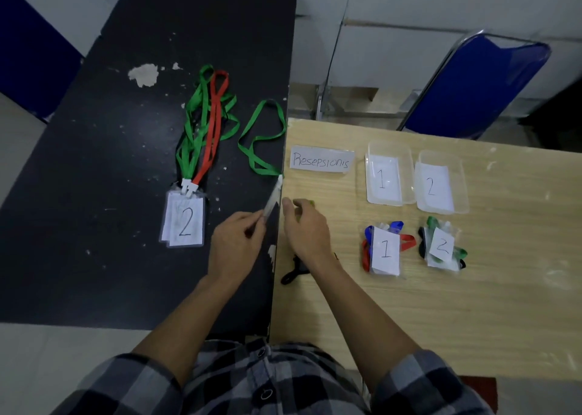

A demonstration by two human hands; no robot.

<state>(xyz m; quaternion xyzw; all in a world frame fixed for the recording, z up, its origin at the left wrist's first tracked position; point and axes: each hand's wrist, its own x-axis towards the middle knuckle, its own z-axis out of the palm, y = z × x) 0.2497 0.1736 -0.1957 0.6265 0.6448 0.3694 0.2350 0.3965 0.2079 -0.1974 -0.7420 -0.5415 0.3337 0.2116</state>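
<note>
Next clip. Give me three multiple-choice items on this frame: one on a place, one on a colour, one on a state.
1. Where does the Resepsionis sign lie?
A. on the black table
B. on the wooden table, left of tray 1
C. inside tray 2

2. What colour is the lanyard on the badge holder that the left hand holds?
A. blue
B. green
C. yellow

3. How is the left hand?
A. flat and open on the table
B. out of view
C. pinching the badge holder

Answers:
1 B: the sign sits on the pale wood beside tray 1.
2 B: a green strap loops away from the holder's clip.
3 C: thumb and fingers close on the holder's lower end.
</note>
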